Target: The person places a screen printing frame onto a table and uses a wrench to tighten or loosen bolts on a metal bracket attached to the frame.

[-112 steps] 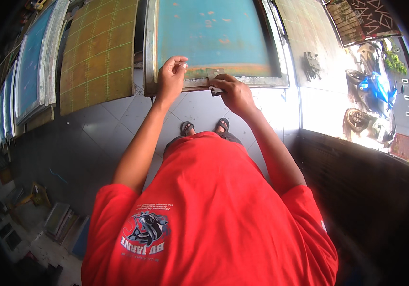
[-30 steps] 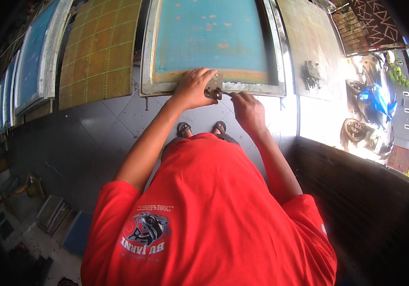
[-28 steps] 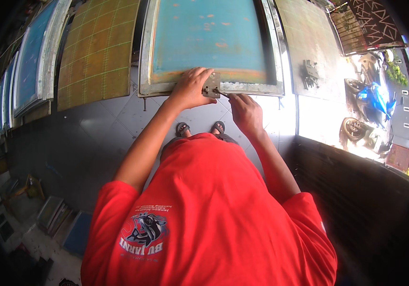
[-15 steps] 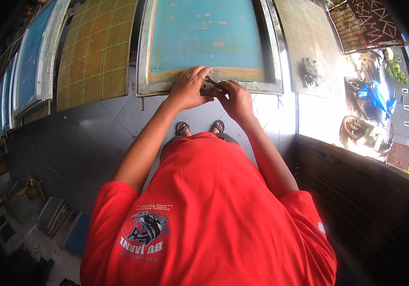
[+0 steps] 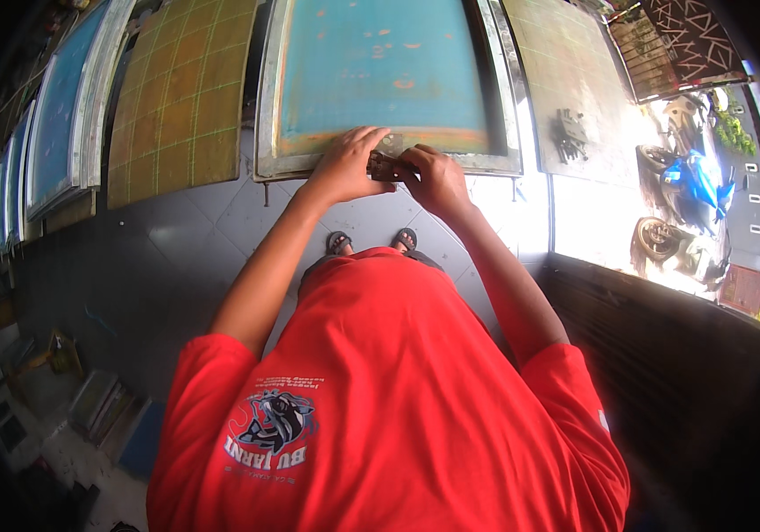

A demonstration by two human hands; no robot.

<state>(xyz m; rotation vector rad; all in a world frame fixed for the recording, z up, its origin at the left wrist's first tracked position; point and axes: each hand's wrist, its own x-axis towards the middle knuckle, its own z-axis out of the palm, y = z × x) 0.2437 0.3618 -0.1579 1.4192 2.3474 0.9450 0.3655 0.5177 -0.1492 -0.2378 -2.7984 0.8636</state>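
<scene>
While left hand clamps bracket, right hand's grip obscured, blue screen beyond, gridded board left

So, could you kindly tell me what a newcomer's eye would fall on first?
Probably the red shirt, filling the lower middle. Above it, the left hand and right hand meet at a small metal plate by the near edge of a blue-panelled frame. At right, a blue motorbike catches bright light.

Person in red at a blue-meshed frame, left hand holding a metal plate at the near edge, right hand curled against the plate's right side
</scene>
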